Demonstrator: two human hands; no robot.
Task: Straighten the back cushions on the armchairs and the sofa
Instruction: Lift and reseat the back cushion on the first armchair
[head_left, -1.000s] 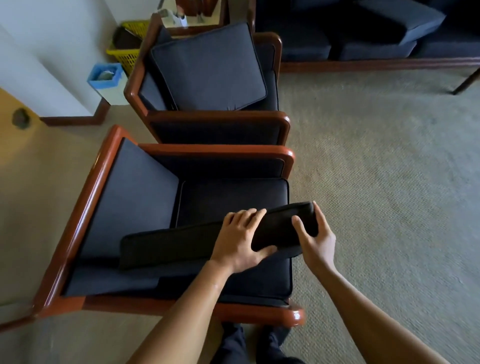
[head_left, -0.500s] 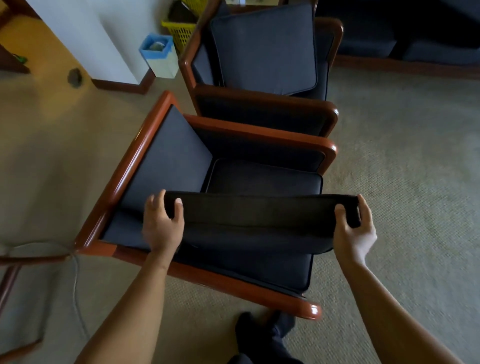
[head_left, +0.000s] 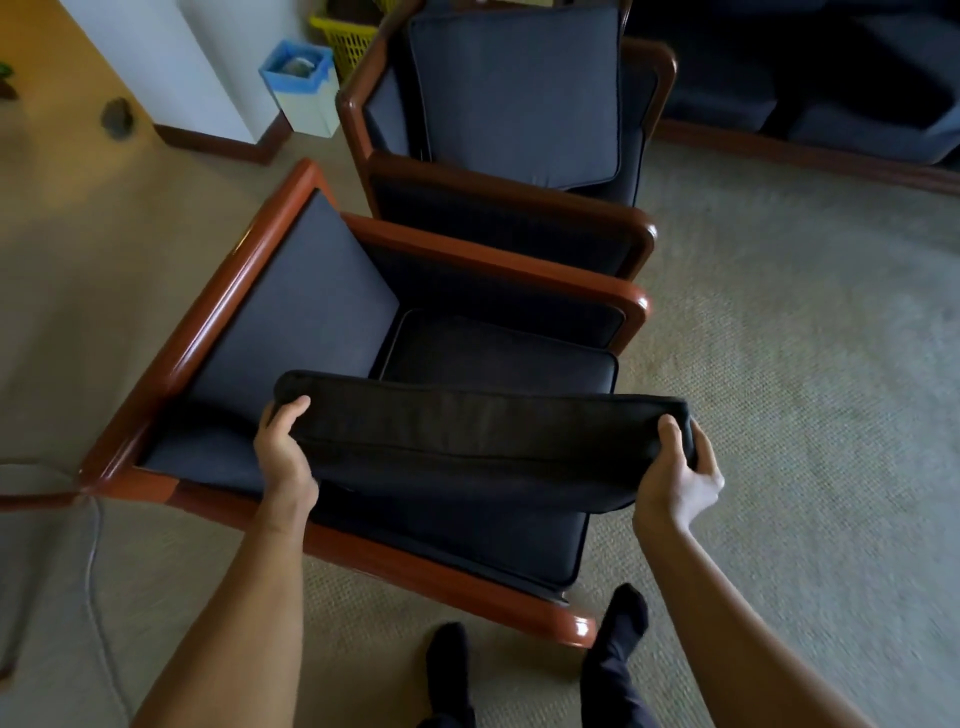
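The back cushion (head_left: 483, 441) is dark and long, and it is held in the air above the seat cushion (head_left: 498, 358) of the near armchair (head_left: 218, 322). It lies almost flat, with its long edge turned to the person. The left hand (head_left: 284, 451) grips the end of the cushion that is closer to the armchair's backrest; the thumb is on the top and the other fingers are hidden under the cushion. The right hand (head_left: 678, 478) grips the opposite end, which reaches out past the open front of the armchair, over the carpet (head_left: 779, 364). Its fingers are curled around this end. So the cushion stretches between the two hands, and both hands are closed on it. The backrest of the near armchair is bare. Just behind the near armchair stands a second armchair (head_left: 519, 93), and a back cushion lies tilted on its seat. A blue bin (head_left: 298, 85) stands beyond the near armchair, at the wall.
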